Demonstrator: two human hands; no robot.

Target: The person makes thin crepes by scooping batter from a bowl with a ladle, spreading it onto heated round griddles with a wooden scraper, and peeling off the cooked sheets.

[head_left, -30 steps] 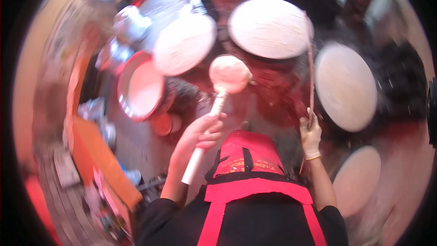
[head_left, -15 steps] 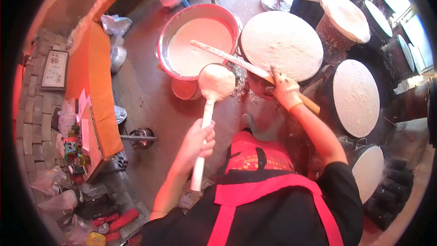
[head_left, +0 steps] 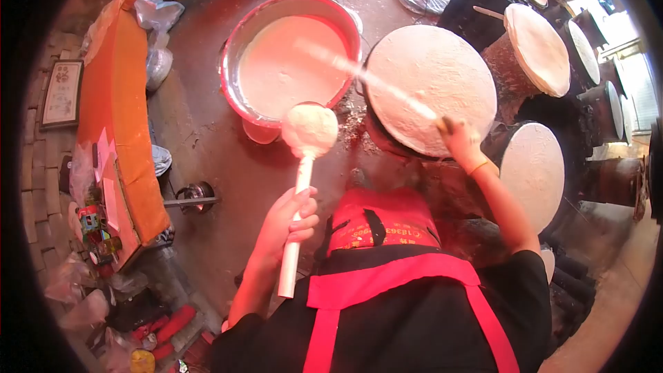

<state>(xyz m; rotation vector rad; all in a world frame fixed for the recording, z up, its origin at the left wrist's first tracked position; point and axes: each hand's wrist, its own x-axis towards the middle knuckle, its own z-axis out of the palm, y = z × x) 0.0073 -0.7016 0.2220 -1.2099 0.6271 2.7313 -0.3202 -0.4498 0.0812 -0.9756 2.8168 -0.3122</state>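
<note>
Now holding blurred stick in right hand with fingers more curled than 0.5 s ago, seemingly for firmer control; exact pinch impossible to tell. Reaching with it across round plate towards basin. Near basin, holding ladle with paste, left hand wrapped tightly.

Roomy on the left, pretty cramped on the right
Could slip through over the open floor between the orange panel and left hand. Straight ahead, blocked by the red-rimmed tub. Over right, walled in by two pale-topped drums, plus a blurry stick slanting from right hand toward tub.
</note>
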